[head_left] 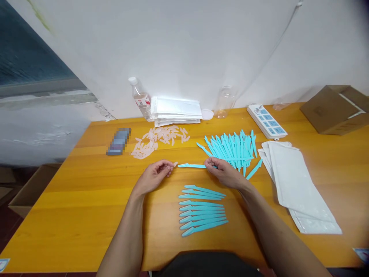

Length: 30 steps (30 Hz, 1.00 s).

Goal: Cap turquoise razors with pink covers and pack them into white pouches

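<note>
In my right hand (216,167) is a turquoise eyebrow razor (191,166), its blade end pointing left. My left hand (158,175) pinches a small translucent blade cap (175,164), which is just short of the razor's tip. Below my hands lies a row of several turquoise razors (201,211), side by side with their heads to the left. A heap of loose turquoise razors (233,148) spreads behind my right hand. Beyond my left hand are many scattered translucent caps (161,136).
White pouches (296,177) lie on the right, and a stack of them (175,109) is by the wall. A bottle (141,100), a clear jar (225,102), a power strip (266,121) and a cardboard box (331,109) line the back. A phone (118,141) lies left.
</note>
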{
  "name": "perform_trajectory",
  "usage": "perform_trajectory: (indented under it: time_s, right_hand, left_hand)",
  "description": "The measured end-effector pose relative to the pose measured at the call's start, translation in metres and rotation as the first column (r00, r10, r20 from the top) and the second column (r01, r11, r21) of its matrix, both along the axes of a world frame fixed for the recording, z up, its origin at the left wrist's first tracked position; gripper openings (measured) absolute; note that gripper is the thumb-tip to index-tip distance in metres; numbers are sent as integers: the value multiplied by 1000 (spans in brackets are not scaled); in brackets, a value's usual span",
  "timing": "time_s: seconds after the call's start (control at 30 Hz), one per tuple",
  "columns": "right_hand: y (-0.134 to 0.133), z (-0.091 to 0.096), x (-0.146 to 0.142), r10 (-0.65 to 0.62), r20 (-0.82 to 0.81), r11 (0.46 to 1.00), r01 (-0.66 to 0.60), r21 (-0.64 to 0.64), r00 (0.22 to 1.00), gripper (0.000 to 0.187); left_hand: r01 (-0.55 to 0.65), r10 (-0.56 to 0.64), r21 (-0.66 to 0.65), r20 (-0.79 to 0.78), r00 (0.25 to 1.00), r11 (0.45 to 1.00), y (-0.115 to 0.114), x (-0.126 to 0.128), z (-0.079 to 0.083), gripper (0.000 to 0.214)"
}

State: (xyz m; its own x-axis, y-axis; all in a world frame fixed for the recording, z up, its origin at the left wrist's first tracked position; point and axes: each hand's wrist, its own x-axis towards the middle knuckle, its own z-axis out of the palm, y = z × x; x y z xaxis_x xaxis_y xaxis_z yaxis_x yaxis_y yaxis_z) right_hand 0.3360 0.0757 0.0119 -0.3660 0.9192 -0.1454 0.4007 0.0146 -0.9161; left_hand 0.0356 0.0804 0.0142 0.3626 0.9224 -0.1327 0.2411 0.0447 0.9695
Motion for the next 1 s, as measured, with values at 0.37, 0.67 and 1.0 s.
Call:
perform_trajectory:
  time_s: [0.37,0.67,1.0]
  right_hand:
    - [-5,10,-3,107,66,994,-109,27,992,27]
    - [-8,12,5,166,361,958,-236,160,918,26]
    - [2,9,16,-298,399,943,202,264,867,34]
  left_hand:
    - [91,-92,-23,-64,994,996,-5,23,-6,38]
    - [274,-170,250,-370,913,929,-13,37,-3,22]
    - [386,-234,340,-412,881,858,-17,46,-4,24]
